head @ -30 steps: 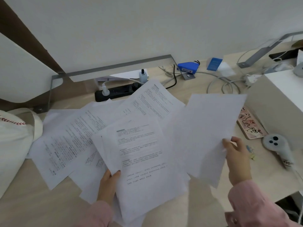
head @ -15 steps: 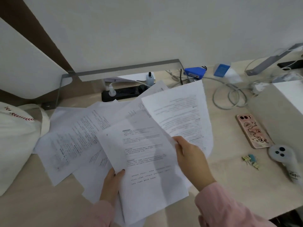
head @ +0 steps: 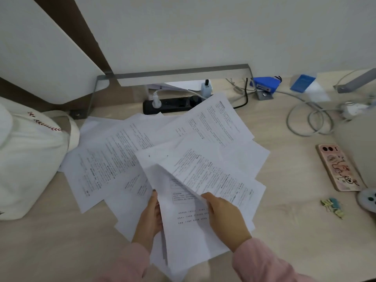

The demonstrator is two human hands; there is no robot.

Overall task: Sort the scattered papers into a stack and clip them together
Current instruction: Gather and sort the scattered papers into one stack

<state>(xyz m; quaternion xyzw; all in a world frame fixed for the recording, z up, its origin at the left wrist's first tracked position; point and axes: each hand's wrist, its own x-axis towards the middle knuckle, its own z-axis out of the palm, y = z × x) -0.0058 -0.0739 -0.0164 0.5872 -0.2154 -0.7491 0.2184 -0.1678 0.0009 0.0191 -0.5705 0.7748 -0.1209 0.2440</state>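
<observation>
Several printed white sheets lie fanned out over the light wooden desk [head: 61, 241]. My left hand [head: 149, 216] grips the left edge of a small stack of papers [head: 189, 233] held just above the desk. My right hand [head: 225, 216] holds a printed sheet [head: 207, 176] by its near edge, laying it at an angle on top of that stack. More loose papers [head: 105, 159] spread to the left and behind, one sheet [head: 217, 121] reaching toward the power strip. A few small coloured binder clips [head: 332, 206] rest on the desk at the right.
A white tote bag [head: 26, 159] sits at the left edge. A black power strip [head: 168, 105] and cables [head: 305, 119] run along the back. A pink-cased phone [head: 337, 167] lies at right beside a grey box [head: 358, 143] and a white controller [head: 369, 199].
My right hand brought its sheet from the right side over to the stack in my left hand. The view has shifted slightly left.
</observation>
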